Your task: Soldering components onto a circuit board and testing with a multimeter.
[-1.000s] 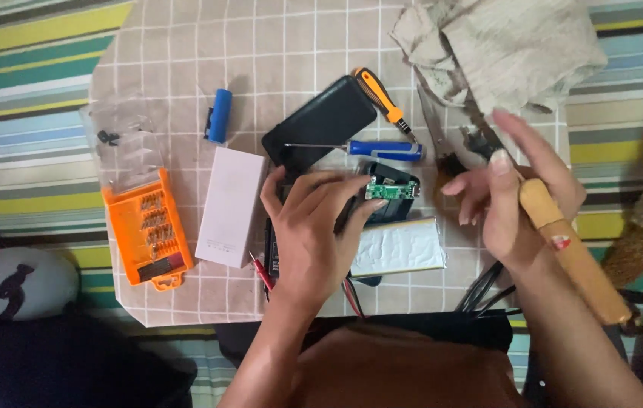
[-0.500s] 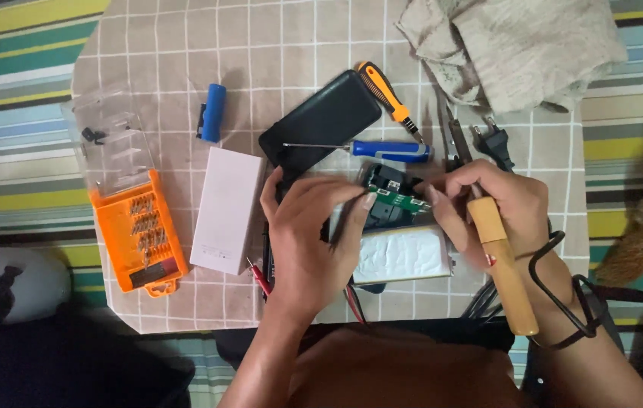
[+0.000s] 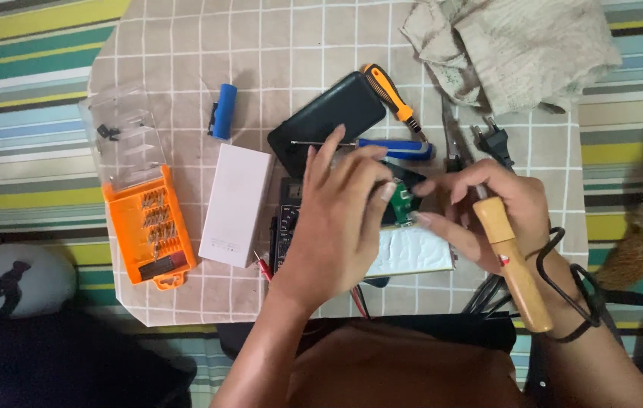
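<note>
Seen from above, near the table's front edge, the left hand point(image 3: 336, 219) pinches a small green circuit board point(image 3: 403, 202), fingers curled closed around it. Just beside it, the right hand point(image 3: 487, 211) grips a wooden-handled soldering iron point(image 3: 514, 264), its tip hidden. Steadying the board looks wise before touching the tip down. Farther back lie a black power bank point(image 3: 325, 121), blue screwdriver point(image 3: 393, 147) and crumpled cloth point(image 3: 510, 45).

Left hand point(image 3: 336, 219) pinches small green circuit board point(image 3: 403, 202) over white pad point(image 3: 412, 253). Right hand point(image 3: 491, 208) grips wooden-handled soldering iron point(image 3: 514, 264), fingertips touching board. Orange bit case point(image 3: 151, 230), white box point(image 3: 235, 205) lie left on table point(image 3: 185, 45).
</note>
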